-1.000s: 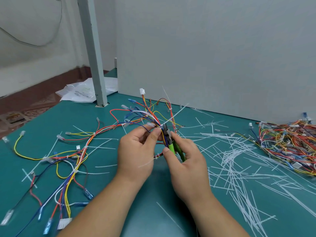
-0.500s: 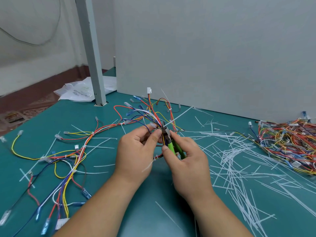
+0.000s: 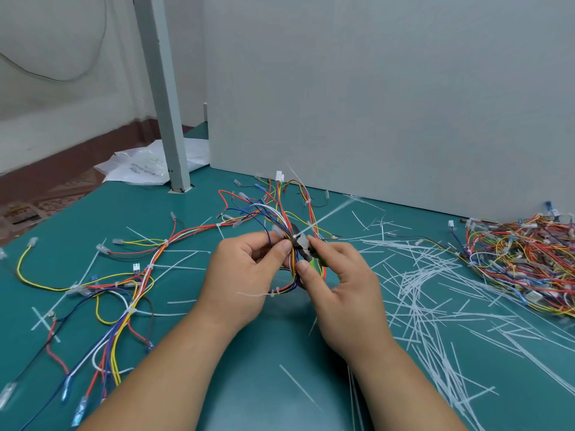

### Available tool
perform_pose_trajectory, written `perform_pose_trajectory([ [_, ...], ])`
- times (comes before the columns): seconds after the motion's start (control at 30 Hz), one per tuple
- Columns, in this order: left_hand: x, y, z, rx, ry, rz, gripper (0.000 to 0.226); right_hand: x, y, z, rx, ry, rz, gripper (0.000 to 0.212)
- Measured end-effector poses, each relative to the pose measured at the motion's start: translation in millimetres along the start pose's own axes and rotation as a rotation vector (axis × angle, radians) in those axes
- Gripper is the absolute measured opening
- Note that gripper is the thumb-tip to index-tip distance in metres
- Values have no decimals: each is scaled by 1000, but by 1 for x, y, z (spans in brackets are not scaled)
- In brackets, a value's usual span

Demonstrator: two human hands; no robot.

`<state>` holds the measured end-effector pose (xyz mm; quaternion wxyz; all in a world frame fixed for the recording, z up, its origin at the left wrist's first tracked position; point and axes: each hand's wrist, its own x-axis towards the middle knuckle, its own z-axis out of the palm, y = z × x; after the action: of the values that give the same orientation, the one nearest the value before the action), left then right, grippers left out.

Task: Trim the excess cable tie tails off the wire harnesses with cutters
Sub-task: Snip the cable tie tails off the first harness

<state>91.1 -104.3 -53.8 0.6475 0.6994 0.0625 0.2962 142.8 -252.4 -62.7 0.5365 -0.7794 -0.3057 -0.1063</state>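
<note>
A multicoloured wire harness [image 3: 146,269] sprawls over the green table, one branch lifted at the centre. My left hand [image 3: 245,275] pinches that bundle between thumb and fingers. My right hand [image 3: 339,287] grips green-handled cutters [image 3: 303,247], whose jaws sit at a white cable tie on the bundle. The tie's long tail [image 3: 329,214] sticks up to the right from the jaws. Another tie with an uncut tail [image 3: 255,294] hangs below my left hand.
Many cut white tie tails [image 3: 435,290] litter the table to the right. A heap of further harnesses [image 3: 522,259] lies at the far right. A grey panel [image 3: 389,98] stands behind, a grey post [image 3: 165,98] at the back left beside a plastic bag [image 3: 146,166].
Both hands and the bundle have drifted slightly up and right. The cutter jaws have closed in on the tie at the base of the long tail.
</note>
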Motion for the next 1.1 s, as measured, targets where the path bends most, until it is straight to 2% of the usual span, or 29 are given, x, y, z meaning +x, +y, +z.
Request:
perform_pose_trajectory([
  [0.1, -1, 1, -1, -5, -11, -3, 39, 0, 1, 0, -35, -25, -14, 37],
  [0.33, 2, -6, -2, 34, 7, -35, 22, 1, -1, -2, -81, -95, 60, 43],
  [0.4, 2, -7, -2, 49, 15, -38, 21, 1, -4, -3, -98, -125, 57, 51],
  [0.5, 2, -6, -3, 78, 31, -25, 27, 1, -7, -6, -137, -304, 50, 74],
  [0.57, 3, -4, -4, 83, 47, -16, 30, 0, -7, -7, -155, -383, 96, 81],
  [0.73, 2, -5, 1, 19, 92, -53, 16, 1, 0, -4, -169, -306, 142, 69],
  [0.93, 0, -3, 3, -21, 64, -18, 23, -2, 4, -1, -167, -311, 95, 62],
  [1.1, 1, -5, -1, 0, 52, -13, 24, 0, 3, -2, -142, -112, 28, 58],
])
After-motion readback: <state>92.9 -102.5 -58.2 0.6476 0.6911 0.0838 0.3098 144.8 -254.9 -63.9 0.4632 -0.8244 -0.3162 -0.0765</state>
